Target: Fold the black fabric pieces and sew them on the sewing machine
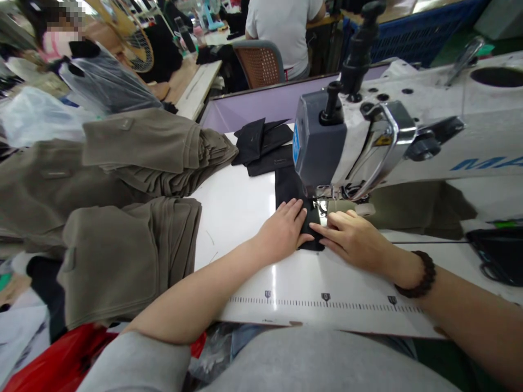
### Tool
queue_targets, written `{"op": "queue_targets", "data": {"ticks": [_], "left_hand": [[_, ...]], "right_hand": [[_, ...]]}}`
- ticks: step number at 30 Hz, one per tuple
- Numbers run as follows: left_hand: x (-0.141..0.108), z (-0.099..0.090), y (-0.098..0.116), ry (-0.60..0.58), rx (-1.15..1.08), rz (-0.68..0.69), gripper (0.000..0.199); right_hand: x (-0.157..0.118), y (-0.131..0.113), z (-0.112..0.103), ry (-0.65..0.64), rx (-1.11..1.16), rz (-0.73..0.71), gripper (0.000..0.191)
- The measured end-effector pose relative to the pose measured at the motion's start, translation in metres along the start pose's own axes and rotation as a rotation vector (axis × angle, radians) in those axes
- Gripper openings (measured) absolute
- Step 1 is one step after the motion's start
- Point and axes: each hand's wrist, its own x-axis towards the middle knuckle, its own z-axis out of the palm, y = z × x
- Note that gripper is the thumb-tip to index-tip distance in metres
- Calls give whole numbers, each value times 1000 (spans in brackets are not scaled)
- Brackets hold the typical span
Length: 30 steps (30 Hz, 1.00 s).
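Fingers of the left hand (284, 231) lie flat and spread on a black cloth (292, 198); the right hand (353, 239) presses its edge, fingers extended, gripping nothing. The cloth sits under the sewing machine (347, 141) on the tabletop (245, 212). It looks soft, light and limp, best guided by flat pressure near the needle. Olive stacks (122, 218) lie left.

A flat black fabric piece (291, 188) lies on the white table, under the needle.
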Motion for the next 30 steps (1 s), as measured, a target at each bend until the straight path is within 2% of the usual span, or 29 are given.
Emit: {"op": "queue_targets", "data": {"ticks": [9,30], "left_hand": [[17,6,-10,21,-27,5,58],[19,4,-15,10,-74,7,57]], "right_hand": [[-1,6,-1,37,12,28,34],[1,4,2,37,13,72,34]]}}
